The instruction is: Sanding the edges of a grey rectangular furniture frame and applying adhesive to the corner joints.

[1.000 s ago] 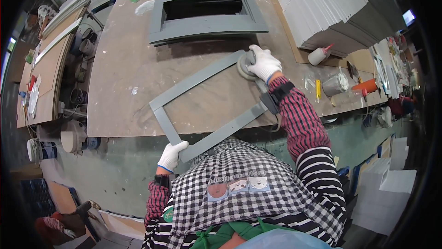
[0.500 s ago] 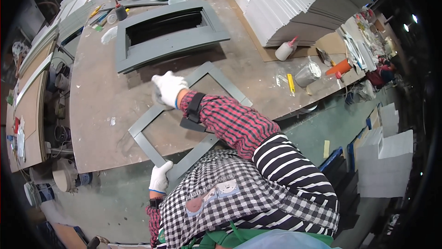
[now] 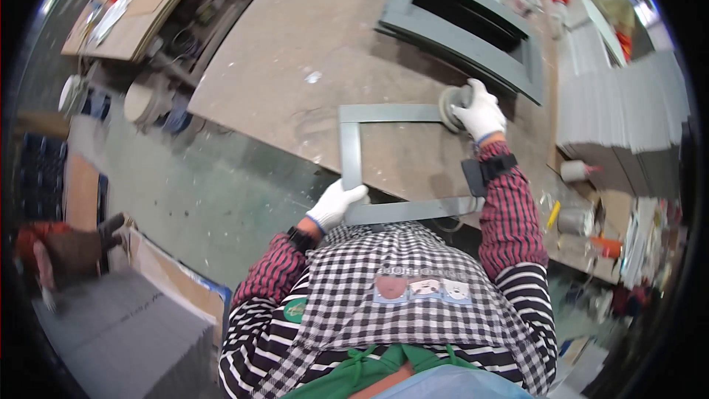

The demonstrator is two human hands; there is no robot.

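A flat grey rectangular frame (image 3: 351, 155) lies at the table's near edge, its near side reaching over that edge. At the frame's near left corner, my left hand (image 3: 337, 201), in a white glove, is closed on it with the thumb on top. My right hand (image 3: 481, 109), also gloved, grips a round sanding pad (image 3: 448, 109) at the frame's far right corner. The pad's disc overlaps the end of the far side, and my fingers hide part of its top. A small dark block is strapped at my right wrist.
Behind my right hand stands a stack of grey frames (image 3: 458, 37) on the brown table (image 3: 266, 67). Farther right are piled white panels (image 3: 620, 111), a glue bottle (image 3: 576, 171), a yellow cutter (image 3: 554, 214) and a metal can (image 3: 576, 220). Grey boards (image 3: 133, 325) are piled at lower left.
The view has swung left, so the frame sits squarer before me. My right hand with the sanding pad has moved along to the frame's far right corner. My left hand still holds the frame.
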